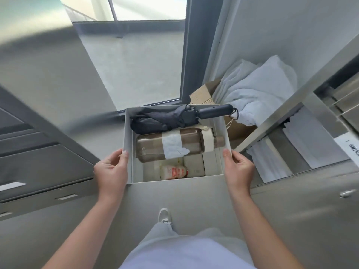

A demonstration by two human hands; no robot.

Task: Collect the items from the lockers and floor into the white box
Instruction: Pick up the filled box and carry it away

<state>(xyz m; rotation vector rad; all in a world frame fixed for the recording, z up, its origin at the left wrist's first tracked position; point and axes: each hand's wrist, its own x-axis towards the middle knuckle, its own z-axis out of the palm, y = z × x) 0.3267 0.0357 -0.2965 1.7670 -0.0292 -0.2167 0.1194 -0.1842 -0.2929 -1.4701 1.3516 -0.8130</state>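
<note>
A person carries the white box [128,136] between both hands, left hand [110,172] and right hand [240,171] each in a clamping grip on a side wall, thumbs hooked over the rim, apparently to keep the load level. Inside lie a folded black umbrella [165,119], a brown water bottle [151,145] and a small red-printed packet [173,171]. White towels [258,90] over a cardboard box [202,92] and stacked papers [303,140] sit in the open locker to the right, its frame just beside the box.
</note>
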